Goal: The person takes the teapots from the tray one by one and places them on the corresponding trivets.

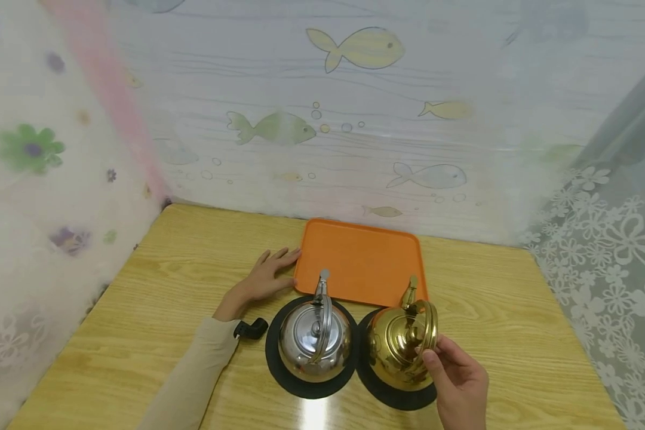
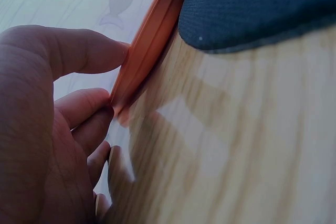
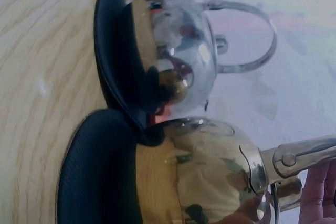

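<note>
A silver kettle point(image 1: 300, 352) and a gold kettle point(image 1: 386, 346) stand side by side, each on a round black mat, spouts toward the orange tray point(image 1: 360, 260) behind them. My right hand point(image 1: 459, 385) grips the gold kettle's upright handle point(image 1: 430, 325) on its near right side, thumb against the band. In the right wrist view, fingers point(image 3: 319, 190) show close by that handle point(image 3: 310, 153). With fingers extended, my left hand point(image 1: 269, 276) touches the tray's left edge. The left wrist view shows its thumb and fingertips along the tray's rim point(image 2: 144, 51).
The black mats point(image 1: 279, 376) meet between the kettles, close to the tray's near edge. A wood-grain table point(image 1: 140, 316) lies beneath everything. Fish-patterned cloth point(image 1: 279, 179) hangs behind, floral cloth point(image 1: 48, 197) at left, and white lace point(image 1: 613, 286) at right.
</note>
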`<state>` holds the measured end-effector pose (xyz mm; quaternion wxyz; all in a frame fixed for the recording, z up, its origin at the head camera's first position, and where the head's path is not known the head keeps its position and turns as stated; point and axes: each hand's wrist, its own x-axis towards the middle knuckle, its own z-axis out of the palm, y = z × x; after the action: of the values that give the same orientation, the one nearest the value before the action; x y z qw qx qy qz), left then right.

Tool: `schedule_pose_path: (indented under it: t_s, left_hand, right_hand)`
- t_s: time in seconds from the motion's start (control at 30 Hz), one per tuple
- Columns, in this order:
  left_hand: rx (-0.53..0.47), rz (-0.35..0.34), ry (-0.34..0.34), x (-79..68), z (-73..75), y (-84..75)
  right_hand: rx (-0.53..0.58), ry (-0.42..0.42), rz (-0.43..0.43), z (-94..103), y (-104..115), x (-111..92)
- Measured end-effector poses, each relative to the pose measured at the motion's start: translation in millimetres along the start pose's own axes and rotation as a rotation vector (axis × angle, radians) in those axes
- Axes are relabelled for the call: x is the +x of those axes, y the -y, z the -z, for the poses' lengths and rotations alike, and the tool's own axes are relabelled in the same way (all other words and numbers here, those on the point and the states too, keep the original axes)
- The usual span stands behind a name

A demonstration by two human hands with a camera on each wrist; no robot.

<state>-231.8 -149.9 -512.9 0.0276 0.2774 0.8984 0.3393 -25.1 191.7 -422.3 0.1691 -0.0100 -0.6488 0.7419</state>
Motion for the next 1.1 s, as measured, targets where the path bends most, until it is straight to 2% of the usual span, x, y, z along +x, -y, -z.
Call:
schedule_pose_path:
  t_s: [0.1,0.2,0.43,0.63,0.97,1.1]
  left_hand:
    - [-0.004,0.003,-0.003,-1.9,1.5,-2.0]
    - [-0.008,0.0,-0.008,-3.4,3.5,-3.8]
    - [0.009,-0.007,-0.018,-3.2,3.4,-0.8]
    - [0.01,0.002,-0.014,-1.5,1.8,1.2]
    - [0.002,-0.003,-0.011,-1.4,0.2,0.7]
    - [0.014,-0.001,-0.003,0.0,-0.3,0.3]
  right_hand:
    - [-0.061,0.019,-0.012,1.2,-1.2,2.0]
    - [-0.038,0.042,0.046,0.6,-5.8,3.7]
    - [-0.03,0.055,0.11,-1.9,-12.8,6.5]
    - [0.034,0.09,0.18,-0.8,-15.4,7.9]
    - [0.049,0.086,0.192,-1.4,-16.2,5.7]
    - [0.009,0.075,0.18,-0.5,-16.3,4.4]
